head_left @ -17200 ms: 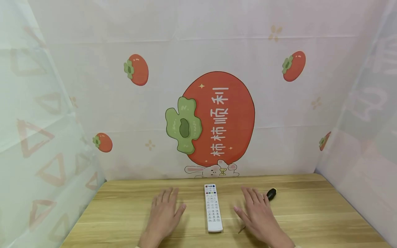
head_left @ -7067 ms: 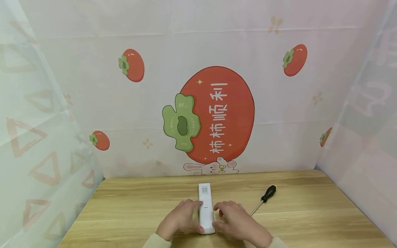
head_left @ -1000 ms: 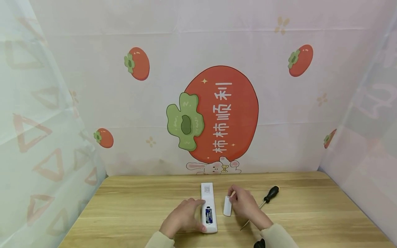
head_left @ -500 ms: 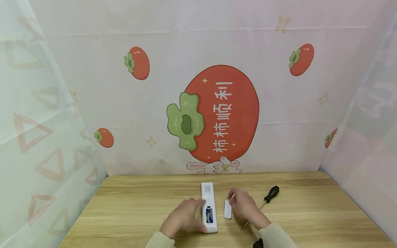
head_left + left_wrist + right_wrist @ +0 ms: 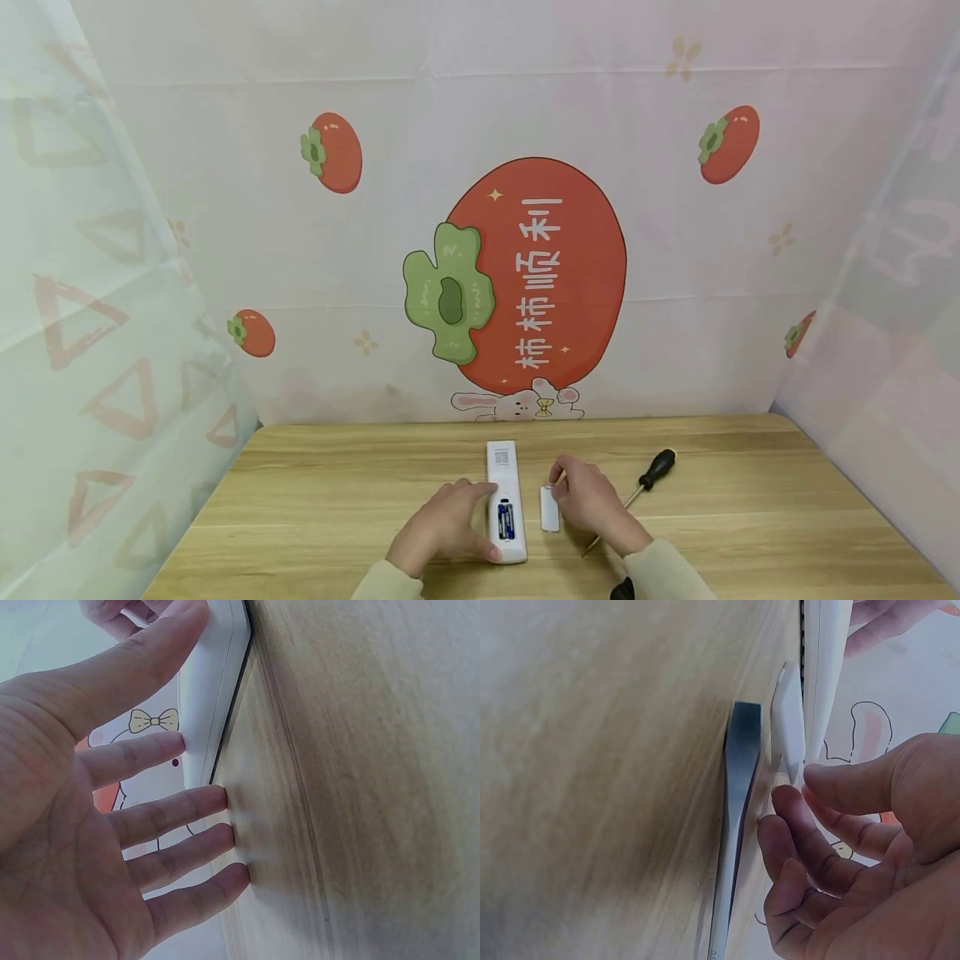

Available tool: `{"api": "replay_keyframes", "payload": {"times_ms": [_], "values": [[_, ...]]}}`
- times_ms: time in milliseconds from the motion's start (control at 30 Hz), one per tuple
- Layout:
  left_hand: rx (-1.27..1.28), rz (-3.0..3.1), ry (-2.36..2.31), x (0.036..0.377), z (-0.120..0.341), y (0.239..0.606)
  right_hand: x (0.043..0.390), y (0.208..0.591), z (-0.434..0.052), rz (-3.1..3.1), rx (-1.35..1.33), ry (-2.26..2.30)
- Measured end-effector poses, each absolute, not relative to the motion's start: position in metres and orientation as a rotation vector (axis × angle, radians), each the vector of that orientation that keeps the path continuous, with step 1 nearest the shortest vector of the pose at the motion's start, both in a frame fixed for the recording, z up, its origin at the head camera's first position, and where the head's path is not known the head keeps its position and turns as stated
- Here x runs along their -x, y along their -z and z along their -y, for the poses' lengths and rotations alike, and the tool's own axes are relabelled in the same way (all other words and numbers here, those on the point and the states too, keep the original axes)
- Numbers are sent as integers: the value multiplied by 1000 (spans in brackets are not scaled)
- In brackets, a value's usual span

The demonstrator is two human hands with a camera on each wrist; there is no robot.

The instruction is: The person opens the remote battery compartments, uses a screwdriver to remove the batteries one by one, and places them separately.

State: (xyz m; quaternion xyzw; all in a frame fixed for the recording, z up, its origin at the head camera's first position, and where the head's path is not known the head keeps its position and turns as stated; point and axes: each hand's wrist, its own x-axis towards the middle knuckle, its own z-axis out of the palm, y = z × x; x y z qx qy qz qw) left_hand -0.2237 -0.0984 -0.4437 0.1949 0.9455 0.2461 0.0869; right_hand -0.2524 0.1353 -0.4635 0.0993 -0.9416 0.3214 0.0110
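Printed persimmon (image 5: 588, 275) | 柿柿顺利 (image 5: 537, 283) (turned sideways) | remote (image 5: 507, 486) | label (image 5: 501, 457) illegible

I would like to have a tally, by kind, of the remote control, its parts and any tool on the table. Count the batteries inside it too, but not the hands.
Remote control: 1
Battery cover: 1
Batteries in the open compartment: 2
Screwdriver: 1
Total: 5

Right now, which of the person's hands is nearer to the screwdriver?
The right hand: at the white cover, it is just beside the screwdriver, partly hiding it in the head view. The left hand is farther off, touching the remote.
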Motion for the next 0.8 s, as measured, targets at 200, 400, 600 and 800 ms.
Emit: {"api": "replay_keyframes", "payload": {"times_ms": [200,400,600,800], "values": [[-573,-2809,-735,224,98,444,251,461,-137,2933,-322,-1013],[-563,-2801,-742,224,98,443,249,458,-140,2914,-316,-1014],[-578,-2813,-735,223,99,443,249,454,-145,2910,-295,-982],[-581,-2818,-744,222,99,444,251,451,-157,2890,-262,-917]]}}
